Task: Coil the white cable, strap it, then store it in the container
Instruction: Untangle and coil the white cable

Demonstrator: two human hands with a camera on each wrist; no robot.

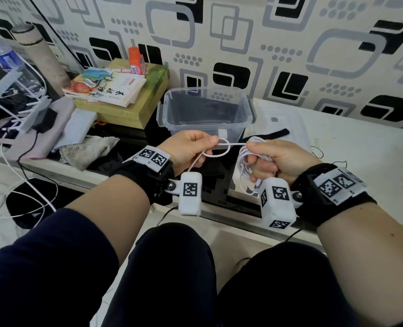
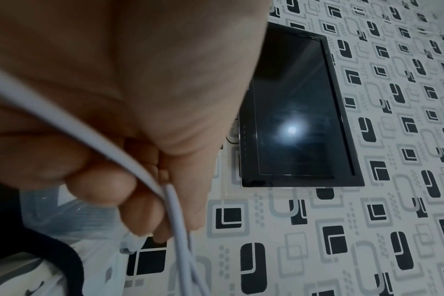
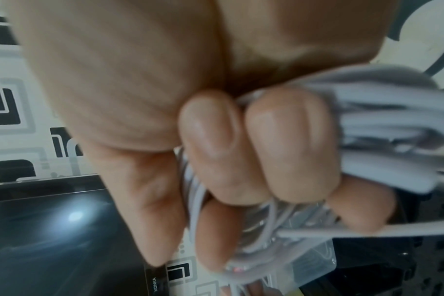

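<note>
My right hand [image 1: 264, 159] grips a bundle of white cable [image 1: 246, 161] coils in its fist; the right wrist view shows the coils [image 3: 383, 124] under curled fingers [image 3: 208, 140]. A loose strand runs left from the bundle and forms a small loop [image 1: 219, 149]. My left hand [image 1: 195, 147] pinches that strand, which the left wrist view shows as cable [image 2: 170, 200] passing under the fingertips [image 2: 101, 188]. A black strap [image 1: 269, 135] lies on the white surface behind my hands. The clear plastic container [image 1: 172, 114] stands open just beyond the hands.
A stack of books and a green box [image 1: 134, 109] with an orange bottle [image 1: 136, 61] sits left of the container. Cloths, white cables and a water bottle [image 1: 2, 55] clutter the far left. A dark screen [image 2: 302, 112] hangs on the patterned wall. My knees are below.
</note>
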